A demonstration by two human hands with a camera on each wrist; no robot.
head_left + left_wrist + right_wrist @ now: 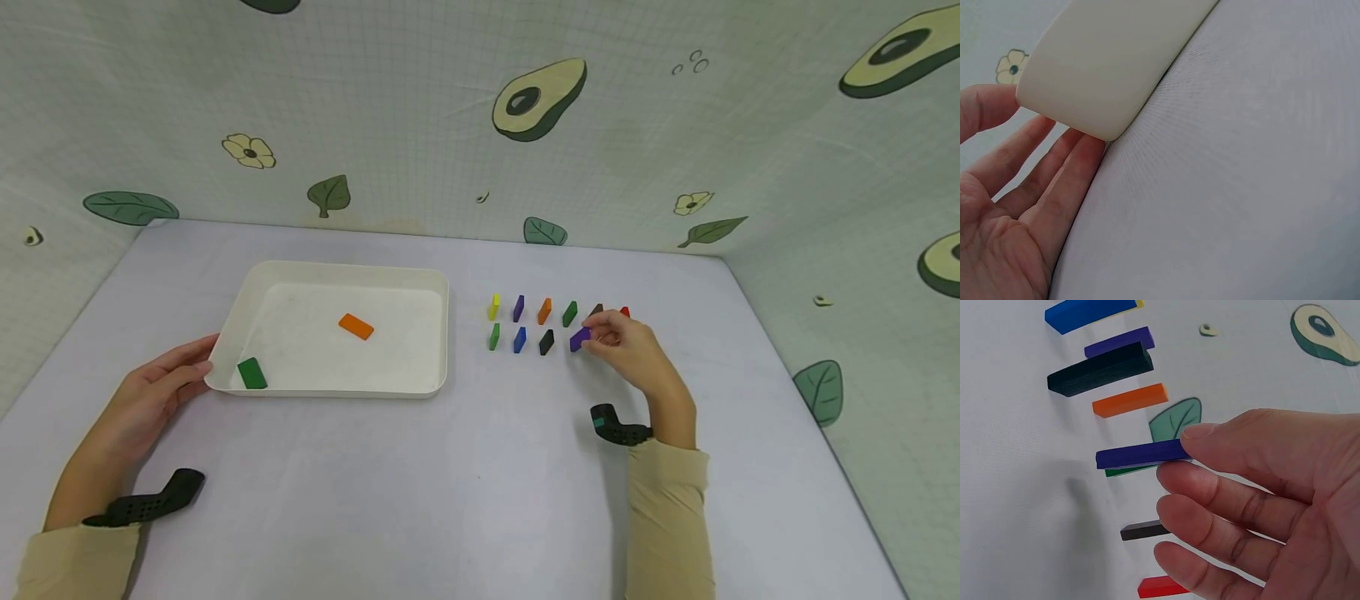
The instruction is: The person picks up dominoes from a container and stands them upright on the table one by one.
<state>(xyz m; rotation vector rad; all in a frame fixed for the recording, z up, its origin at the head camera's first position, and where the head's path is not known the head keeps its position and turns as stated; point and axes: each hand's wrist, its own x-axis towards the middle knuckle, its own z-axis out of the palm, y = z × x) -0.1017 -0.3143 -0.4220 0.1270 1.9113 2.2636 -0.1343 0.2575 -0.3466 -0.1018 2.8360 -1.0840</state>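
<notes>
My right hand (626,350) pinches a purple rectangular block (578,339) between thumb and index finger, at the right end of the front row of standing blocks. In the right wrist view the other fingers spread beside the purple block (1135,454), apart from it. My left hand (153,387) touches the left end of a white tray (390,392); in the left wrist view its fairly straight fingers (1069,187) meet the tray's outer wall (1104,62). Inside the tray lie an orange block (356,326) and a green block (252,373).
Two rows of blocks stand right of the tray. Yellow (494,307), purple (519,308), orange (544,312) and dark green (570,313) stand behind light green (494,337), blue (520,339) and black (547,342). A brown block and a red block (626,311) are partly hidden by my right hand.
</notes>
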